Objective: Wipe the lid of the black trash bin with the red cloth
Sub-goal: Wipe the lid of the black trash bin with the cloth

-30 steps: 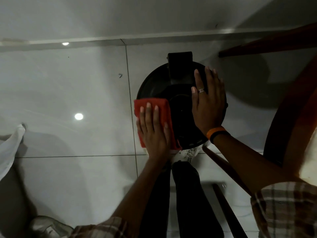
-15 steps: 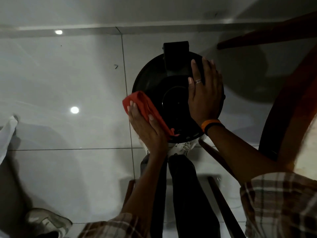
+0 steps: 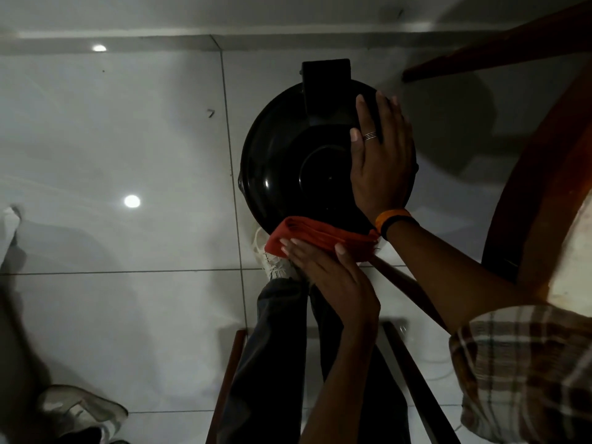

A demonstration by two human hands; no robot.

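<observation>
The black trash bin's round glossy lid lies below me on the tiled floor, its hinge block at the far side. My right hand rests flat on the lid's right half, fingers together, a ring on one finger. The red cloth is folded over the lid's near rim. My left hand presses the cloth against that rim, fingertips on the fabric.
A white shoe and dark trouser leg stand just before the bin. A brown wooden chair curves along the right. Another shoe sits at the lower left. White cloth hangs at the left edge.
My left hand has slid the red cloth from the lid's left side down around to its near rim. My right hand has stayed flat on the lid.
</observation>
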